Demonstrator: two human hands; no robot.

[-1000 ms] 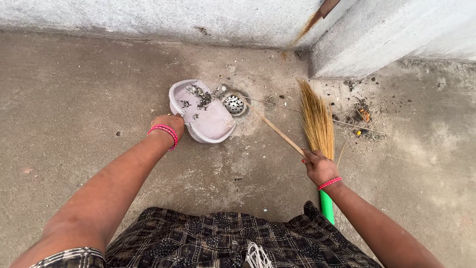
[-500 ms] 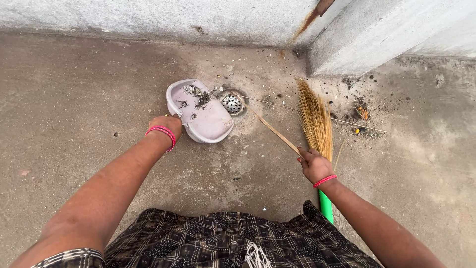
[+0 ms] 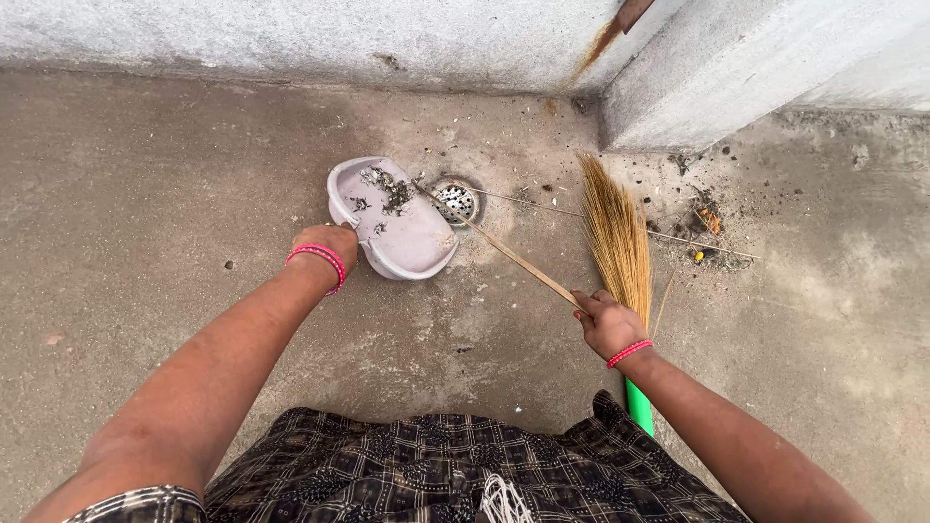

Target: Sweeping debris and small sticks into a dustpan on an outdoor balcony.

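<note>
My left hand [image 3: 330,245] grips the near rim of a pale lilac dustpan [image 3: 405,235] that rests on the concrete floor and holds dark debris at its far end. My right hand [image 3: 606,323] is closed on a straw broom [image 3: 614,232] with a green handle [image 3: 638,407]; the bristles fan out toward the wall corner. One thin loose stick [image 3: 504,250] runs from that hand across to the dustpan. A round metal floor drain [image 3: 454,202] sits just beyond the dustpan's right edge.
A grey wall runs along the top, with a jutting corner [image 3: 678,97] at upper right. A small heap of dirt and scraps [image 3: 705,232] lies right of the broom. My checked skirt [image 3: 455,470] fills the bottom.
The dustpan has slid slightly left, away from the drain. My right hand and the broom have shifted a little, with the bristles staying near the corner.
</note>
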